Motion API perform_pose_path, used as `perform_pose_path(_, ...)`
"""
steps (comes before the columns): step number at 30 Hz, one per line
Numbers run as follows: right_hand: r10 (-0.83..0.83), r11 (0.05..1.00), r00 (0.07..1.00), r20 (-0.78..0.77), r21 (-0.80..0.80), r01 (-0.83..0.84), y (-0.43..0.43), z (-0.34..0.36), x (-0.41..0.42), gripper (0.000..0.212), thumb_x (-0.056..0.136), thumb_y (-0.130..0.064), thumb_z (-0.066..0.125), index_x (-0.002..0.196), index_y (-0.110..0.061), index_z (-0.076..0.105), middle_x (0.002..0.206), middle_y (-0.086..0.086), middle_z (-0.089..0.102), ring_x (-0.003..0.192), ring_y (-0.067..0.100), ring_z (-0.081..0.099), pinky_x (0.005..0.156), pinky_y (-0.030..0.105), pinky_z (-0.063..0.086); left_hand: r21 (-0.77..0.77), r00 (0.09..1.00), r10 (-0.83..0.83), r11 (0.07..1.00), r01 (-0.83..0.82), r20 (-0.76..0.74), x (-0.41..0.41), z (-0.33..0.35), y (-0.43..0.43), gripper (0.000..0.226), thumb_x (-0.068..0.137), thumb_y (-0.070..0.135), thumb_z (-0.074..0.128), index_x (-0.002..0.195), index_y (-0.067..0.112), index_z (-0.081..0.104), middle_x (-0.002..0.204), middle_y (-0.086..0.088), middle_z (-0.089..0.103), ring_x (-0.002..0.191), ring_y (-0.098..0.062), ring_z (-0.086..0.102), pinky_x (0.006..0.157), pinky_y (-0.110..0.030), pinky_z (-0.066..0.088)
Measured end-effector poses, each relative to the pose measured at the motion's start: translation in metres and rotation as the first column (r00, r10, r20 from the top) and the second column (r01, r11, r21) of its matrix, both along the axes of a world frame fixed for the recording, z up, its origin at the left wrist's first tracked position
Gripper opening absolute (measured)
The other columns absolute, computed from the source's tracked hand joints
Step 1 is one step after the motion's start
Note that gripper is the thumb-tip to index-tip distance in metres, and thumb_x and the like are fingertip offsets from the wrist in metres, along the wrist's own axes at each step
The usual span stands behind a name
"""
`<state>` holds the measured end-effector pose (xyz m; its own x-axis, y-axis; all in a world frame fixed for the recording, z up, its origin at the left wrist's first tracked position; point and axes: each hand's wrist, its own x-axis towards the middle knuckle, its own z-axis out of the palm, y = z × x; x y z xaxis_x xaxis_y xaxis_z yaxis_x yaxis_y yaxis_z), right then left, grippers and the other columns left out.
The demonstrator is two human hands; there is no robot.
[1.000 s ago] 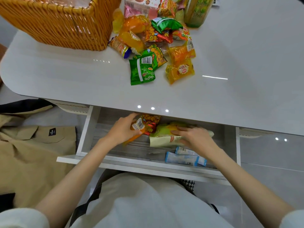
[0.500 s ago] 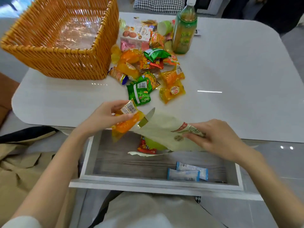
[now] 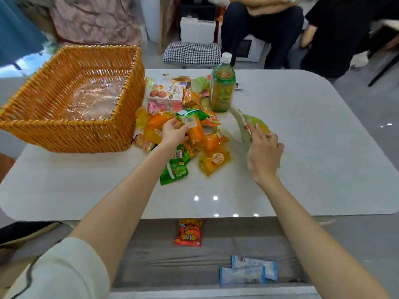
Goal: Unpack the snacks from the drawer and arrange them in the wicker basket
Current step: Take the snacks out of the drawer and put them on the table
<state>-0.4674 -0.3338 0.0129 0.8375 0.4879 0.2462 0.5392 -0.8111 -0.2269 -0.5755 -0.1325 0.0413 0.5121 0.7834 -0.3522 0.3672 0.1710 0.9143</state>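
Observation:
The orange wicker basket [image 3: 71,134] stands at the table's back left, holding only a clear plastic lining. A pile of snack packets [image 3: 213,160] lies to its right. My left hand [image 3: 173,132] grips an orange snack packet [image 3: 196,132] with a barcode label, low over that pile. My right hand [image 3: 264,152], fingers straight, lies on a pale green bag [image 3: 243,124] flat on the table right of the pile. Below the table edge the open drawer [image 3: 151,255] holds a red-orange packet [image 3: 188,233] and two blue packets [image 3: 248,271].
A green tea bottle [image 3: 222,89] stands upright behind the pile, beside a biscuit box [image 3: 166,92]. A green packet [image 3: 174,169] lies at the pile's near edge. Seated people and a houndstooth cushion [image 3: 192,52] are beyond the white table [image 3: 313,147].
Both hands rose out of the drawer and moved forward over the table. The left carried the orange packet to the pile; the right brought the pale green bag onto the table.

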Motion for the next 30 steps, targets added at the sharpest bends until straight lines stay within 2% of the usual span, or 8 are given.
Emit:
perform_pose_path(4,0.047,0.976,0.994,-0.103,-0.208,-0.068,0.035,0.001,0.023,0.063,0.099,-0.016,0.038,0.154,-0.03,0.01,0.16,0.005,0.016,0.137,0.034,0.024,0.104,0.05,0.029,0.112,0.988,-0.098,0.987,0.111,-0.118,0.006,-0.007,0.005,0.071,0.094,0.022,0.06,0.153,0.016,0.02,0.156,-0.004,0.028,0.14,-0.023,0.033,0.112,-0.042,0.036)
perform_pose_path(8,0.175,0.928,0.956,-0.234,-0.285,-0.239,0.056,0.003,0.036,0.065,0.1,-0.034,0.043,0.155,-0.025,0.01,0.161,0.006,0.014,0.143,0.033,0.019,0.112,0.049,0.026,0.227,0.979,-0.185,0.953,0.201,-0.09,-0.009,0.003,0.003,0.068,0.095,0.022,0.059,0.152,0.017,0.023,0.156,-0.002,0.029,0.14,-0.019,0.032,0.107,-0.03,0.034)
perform_pose_path(13,0.299,0.954,0.922,-0.245,0.085,-0.286,0.038,0.014,0.012,0.047,0.097,-0.027,0.05,0.143,-0.02,0.043,0.142,0.003,0.049,0.126,0.024,0.047,0.101,0.039,0.042,0.339,0.954,-0.299,0.898,0.282,-0.004,-0.051,0.016,-0.02,0.051,0.096,0.021,0.055,0.144,0.021,0.038,0.139,-0.001,0.051,0.112,-0.012,0.057,0.07,-0.014,0.049)
perform_pose_path(15,0.363,0.92,0.889,-0.278,0.257,-0.295,0.018,0.021,-0.011,0.03,0.096,-0.027,0.054,0.125,-0.022,0.059,0.119,-0.003,0.063,0.104,0.017,0.061,0.089,0.037,0.051,0.374,0.932,-0.362,0.864,0.338,-0.004,-0.073,0.013,-0.031,0.045,0.097,0.02,0.055,0.14,0.024,0.044,0.128,0.004,0.058,0.105,-0.011,0.061,0.067,-0.013,0.051)
perform_pose_path(17,0.404,0.906,0.843,-0.356,0.283,-0.315,-0.009,0.023,-0.039,0.016,0.095,-0.031,0.057,0.109,-0.026,0.064,0.099,-0.01,0.069,0.083,0.007,0.064,0.076,0.035,0.056,0.366,0.903,-0.429,0.836,0.41,-0.03,-0.101,0.005,-0.046,0.037,0.096,0.019,0.056,0.132,0.027,0.051,0.117,0.009,0.063,0.098,-0.007,0.063,0.069,-0.009,0.048)
perform_pose_path(22,0.418,0.88,0.667,-0.617,0.093,-0.466,-0.085,0.003,-0.1,0.013,0.092,-0.042,0.058,0.095,-0.033,0.066,0.08,-0.019,0.066,0.072,-0.002,0.06,0.07,0.023,0.052,0.092,0.706,-0.68,0.704,0.705,-0.198,-0.165,-0.037,-0.077,0.023,0.095,0.028,0.056,0.118,0.031,0.061,0.11,0.016,0.067,0.099,0.001,0.063,0.088,-0.016,0.049)
perform_pose_path(26,0.298,0.759,0.618,-0.727,-0.212,-0.615,-0.118,-0.048,-0.118,0.022,0.094,-0.04,0.053,0.114,-0.034,0.061,0.105,-0.013,0.065,0.096,0.01,0.061,0.077,0.03,0.05,-0.154,0.478,-0.776,0.576,0.803,-0.412,-0.179,-0.089,-0.098,0.044,0.096,0.033,0.054,0.138,0.025,0.044,0.138,0.007,0.05,0.129,-0.009,0.046,0.103,-0.019,0.035)
perform_pose_path(30,0.163,0.615,0.664,-0.73,-0.451,-0.647,-0.138,-0.107,-0.118,0.046,0.09,-0.032,0.057,0.133,-0.018,0.046,0.131,0.007,0.049,0.118,0.027,0.046,0.088,0.036,0.043,-0.173,0.473,-0.664,0.667,0.725,-0.579,-0.162,-0.152,-0.12,0.078,0.088,0.052,0.056,0.151,0.02,0.022,0.156,-0.007,0.025,0.145,-0.035,0.012,0.117,-0.042,0.01)
